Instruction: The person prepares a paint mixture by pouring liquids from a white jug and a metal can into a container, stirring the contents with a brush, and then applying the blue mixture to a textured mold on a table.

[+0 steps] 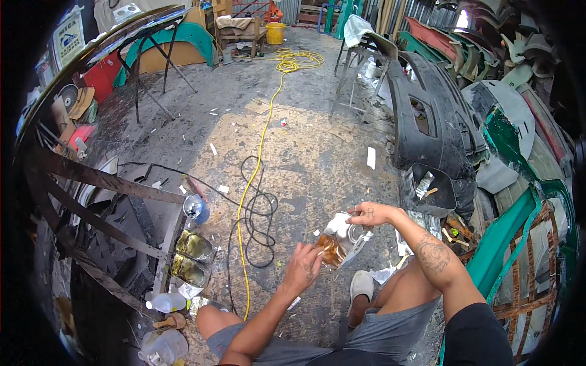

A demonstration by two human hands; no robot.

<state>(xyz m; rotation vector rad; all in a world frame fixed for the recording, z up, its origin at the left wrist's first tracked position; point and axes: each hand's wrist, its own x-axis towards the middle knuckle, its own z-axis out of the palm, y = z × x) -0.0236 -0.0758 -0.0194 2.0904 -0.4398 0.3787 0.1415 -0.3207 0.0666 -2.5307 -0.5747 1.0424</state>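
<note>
In front of my knees, a clear, crinkled container holds glossy brown stuff on its left side. Right against it is a whitish can-like vessel with a round rim, tilted. My right hand reaches over from the right, its fingers closed on the top edge of this vessel. From below, my left hand comes to the left side of the brown stuff. Its fingertips are drawn together there; whatever they pinch is too small to make out.
A yellow hose and a tangled black cable lie left of centre. Bottles, including a clear jug, line the left. At right stand a black bin, a dark bumper and green panels.
</note>
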